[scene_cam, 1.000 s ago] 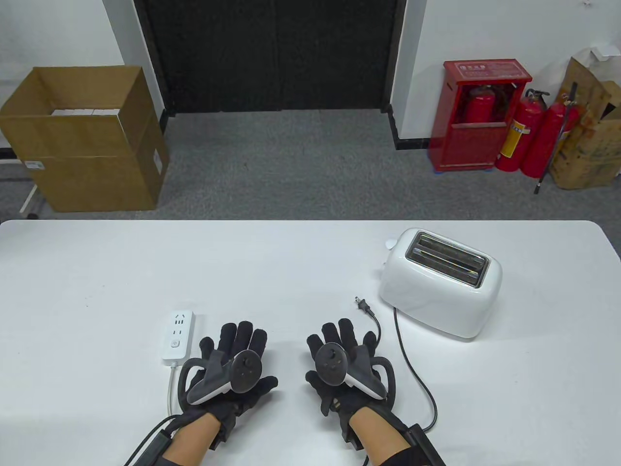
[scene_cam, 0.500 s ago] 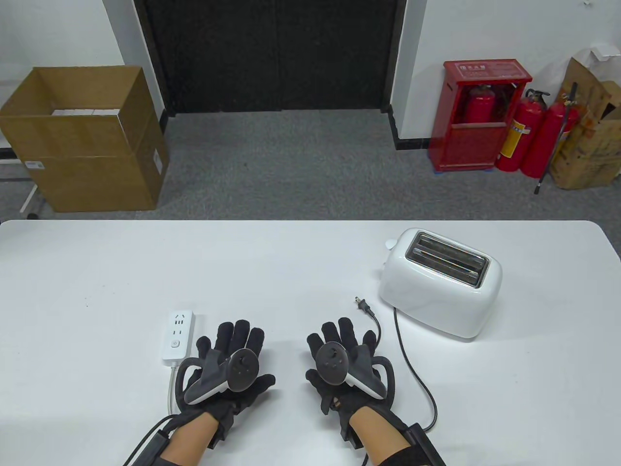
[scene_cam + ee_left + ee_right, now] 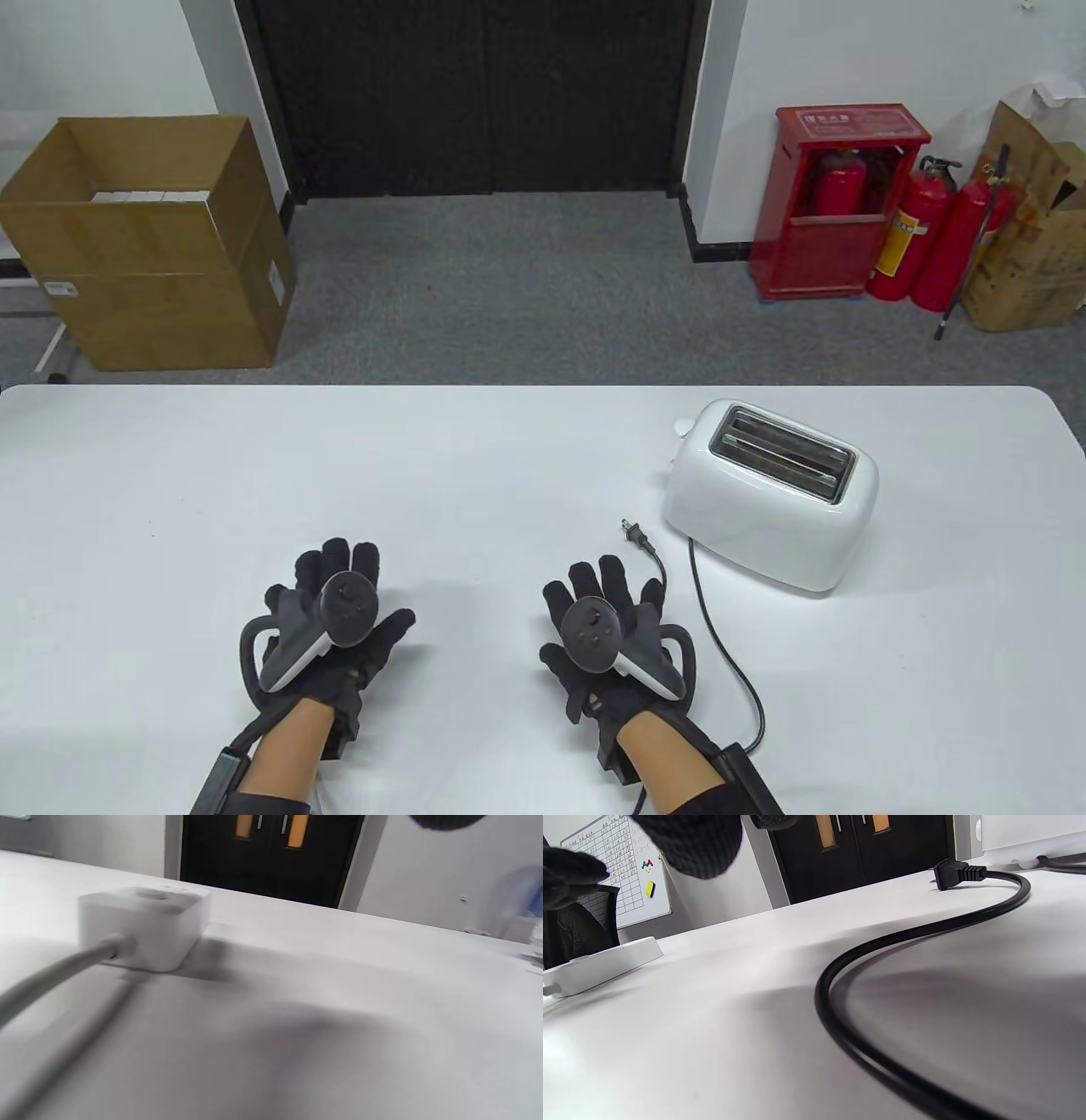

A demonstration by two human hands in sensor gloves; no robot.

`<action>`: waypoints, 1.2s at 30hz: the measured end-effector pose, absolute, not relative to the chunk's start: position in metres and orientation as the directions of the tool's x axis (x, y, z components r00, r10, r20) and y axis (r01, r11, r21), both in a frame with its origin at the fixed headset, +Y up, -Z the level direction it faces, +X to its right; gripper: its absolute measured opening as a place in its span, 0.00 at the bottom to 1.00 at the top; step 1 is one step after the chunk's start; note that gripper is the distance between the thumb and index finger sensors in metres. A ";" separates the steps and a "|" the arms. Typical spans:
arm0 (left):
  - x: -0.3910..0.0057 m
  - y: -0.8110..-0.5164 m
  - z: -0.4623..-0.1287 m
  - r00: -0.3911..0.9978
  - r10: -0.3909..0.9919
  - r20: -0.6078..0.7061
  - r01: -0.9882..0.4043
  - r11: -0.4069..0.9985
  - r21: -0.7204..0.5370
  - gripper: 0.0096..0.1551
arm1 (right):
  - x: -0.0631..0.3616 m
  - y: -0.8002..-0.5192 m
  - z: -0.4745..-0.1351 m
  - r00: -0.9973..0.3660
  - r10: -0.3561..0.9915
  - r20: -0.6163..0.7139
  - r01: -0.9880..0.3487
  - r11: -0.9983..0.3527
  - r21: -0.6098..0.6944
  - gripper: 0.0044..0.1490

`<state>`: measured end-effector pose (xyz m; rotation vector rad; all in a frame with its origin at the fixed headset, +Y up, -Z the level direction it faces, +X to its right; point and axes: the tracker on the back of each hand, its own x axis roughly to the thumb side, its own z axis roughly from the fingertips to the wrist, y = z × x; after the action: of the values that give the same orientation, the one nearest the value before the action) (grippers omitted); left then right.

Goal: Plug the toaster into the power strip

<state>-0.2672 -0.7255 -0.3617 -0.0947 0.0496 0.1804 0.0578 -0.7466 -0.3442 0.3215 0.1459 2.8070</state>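
A white toaster (image 3: 768,497) stands at the right of the table. Its black cord (image 3: 721,645) loops forward, and its plug (image 3: 632,533) lies loose on the table, just beyond my right hand (image 3: 607,598). That hand is empty, with its fingers extended. My left hand (image 3: 335,607) hovers with fingers spread over the white power strip, hiding it in the table view. The strip shows in the left wrist view (image 3: 140,925) with its grey cable (image 3: 51,974), and no finger on it. The right wrist view shows the strip (image 3: 602,963), the plug (image 3: 952,874) and the cord (image 3: 882,946).
The white table (image 3: 254,458) ends at a far edge, with grey floor beyond. A cardboard box (image 3: 144,246) stands on the floor at the back left. A red extinguisher cabinet (image 3: 836,204) and extinguishers stand at the back right.
My left hand has moved left and a little forward, from beside the power strip to over it, so it now covers the strip. My right hand has barely shifted. The plug and toaster have not moved.
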 end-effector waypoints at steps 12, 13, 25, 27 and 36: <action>-0.318 -0.748 -0.372 0.913 0.130 -0.386 -0.197 0.971 -0.139 0.55 | 0.060 -0.747 -0.344 -0.927 0.316 0.200 -0.294 -0.947 0.133 0.47; -0.320 -0.751 -0.372 0.906 0.122 -0.404 -0.199 0.968 -0.153 0.55 | 0.060 -0.747 -0.344 -0.928 0.316 0.199 -0.294 -0.947 0.133 0.47; -0.323 -0.762 -0.374 0.897 0.130 -0.423 -0.225 0.957 -0.183 0.45 | 0.065 -0.746 -0.344 -0.920 0.346 0.183 -0.325 -0.936 0.136 0.47; -0.321 -0.762 -0.374 0.906 0.110 -0.409 -0.198 0.964 -0.178 0.45 | 0.066 -0.746 -0.344 -0.920 0.350 0.178 -0.329 -0.934 0.136 0.46; -0.305 -0.763 -0.378 0.935 -0.012 -0.353 -0.059 0.980 -0.191 0.52 | 0.067 -0.745 -0.345 -0.916 0.365 0.167 -0.345 -0.929 0.137 0.46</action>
<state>-0.3050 -0.7628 -0.3776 -0.2008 0.3610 0.0242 0.0674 -0.7454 -0.3448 0.2692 0.1480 2.7593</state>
